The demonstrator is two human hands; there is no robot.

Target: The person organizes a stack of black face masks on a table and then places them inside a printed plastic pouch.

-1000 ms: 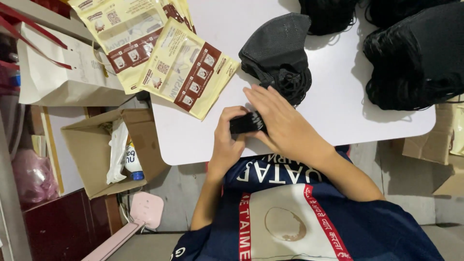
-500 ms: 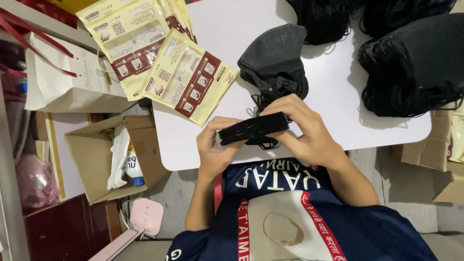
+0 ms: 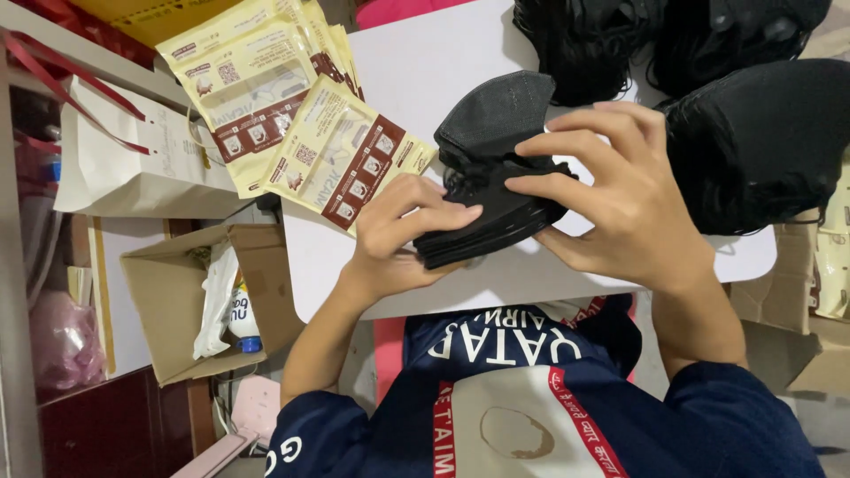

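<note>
Both forearms are raised from the lower edge of the view and brought together in front of the chest. The left hand [image 3: 398, 235] is turned palm inward, its fingers curled and its index finger laid flat along the top of a stack of black masks [image 3: 491, 217], the thumb tucked beneath. The right hand [image 3: 620, 199] is held higher and spread wide, fingers extended leftward, fingertips pressed on the stack's upper edge, thumb set against its lower side. Dark blue sleeves are worn on both arms.
</note>
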